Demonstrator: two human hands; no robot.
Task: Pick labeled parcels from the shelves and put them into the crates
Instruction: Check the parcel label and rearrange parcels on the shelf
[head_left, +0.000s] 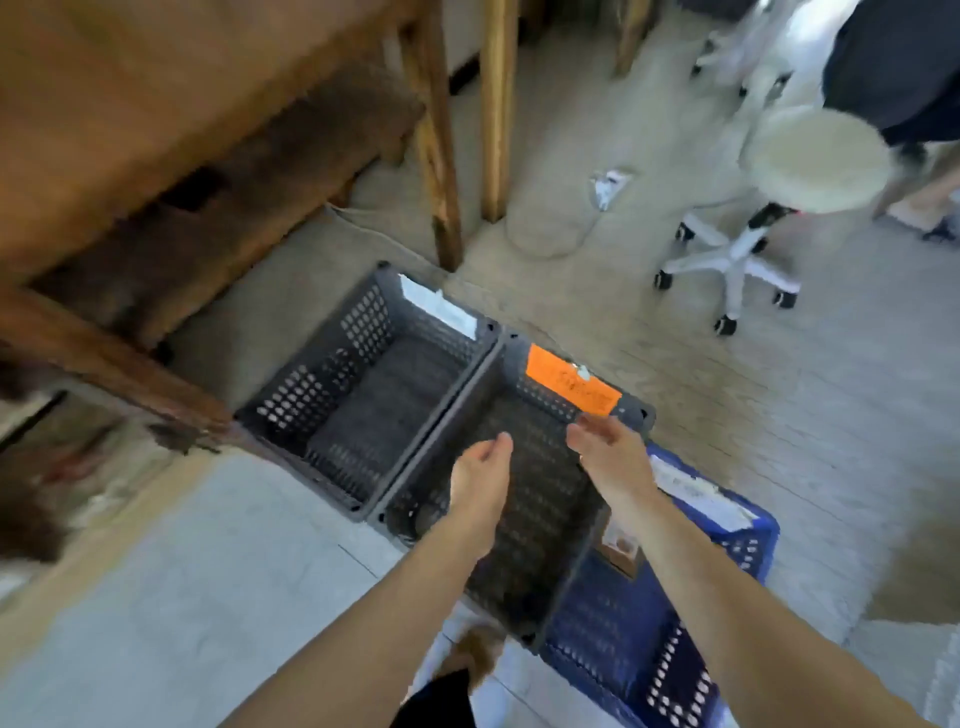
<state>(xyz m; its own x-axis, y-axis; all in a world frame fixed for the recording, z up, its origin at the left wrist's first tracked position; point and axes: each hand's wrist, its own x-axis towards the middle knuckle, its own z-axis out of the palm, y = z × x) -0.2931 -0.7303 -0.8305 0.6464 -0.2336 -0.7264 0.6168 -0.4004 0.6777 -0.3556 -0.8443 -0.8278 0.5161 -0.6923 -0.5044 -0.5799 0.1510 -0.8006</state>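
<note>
Down on the pale tiled floor, looking at 3 crates in a row: grey crate (317, 384), orange-tagged crate (540, 519), blue crate (675, 670). Hovering left hand (480, 483) and right hand (608, 457) over the orange-tagged one, fingers loosely extended, gripping nothing. Only seeing 1 brown parcel (618, 548), lying in the blue crate. Probably worth heading to the wooden shelves (156, 156) and checking labels before grabbing.

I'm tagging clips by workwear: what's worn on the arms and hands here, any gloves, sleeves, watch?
Nothing worn shows. The left hand and right hand have no gloves. The left arm and right arm are uncovered to the frame's edge: no sleeves, watch or bracelet. Blur would hide a thin ring.
</note>
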